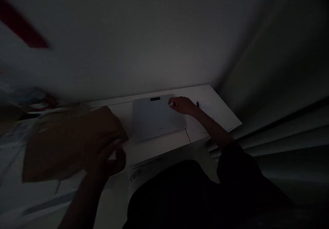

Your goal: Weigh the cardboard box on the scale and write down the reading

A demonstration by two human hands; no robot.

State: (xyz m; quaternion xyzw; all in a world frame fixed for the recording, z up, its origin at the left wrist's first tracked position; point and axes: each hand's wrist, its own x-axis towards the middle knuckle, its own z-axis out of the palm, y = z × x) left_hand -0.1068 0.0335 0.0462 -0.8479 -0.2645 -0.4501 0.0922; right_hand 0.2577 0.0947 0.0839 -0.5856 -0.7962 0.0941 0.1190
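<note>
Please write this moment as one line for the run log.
left hand: on brown cardboard piece | right hand: touching flat grey scale | surface: white table | light: dim

Very dim, underexposed picture; left side motion-blurred, edges stretched.

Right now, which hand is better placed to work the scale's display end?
Right, probably. The right hand already rests on the scale near its display. The left hand is busy at the brown cardboard, clear of it.
</note>
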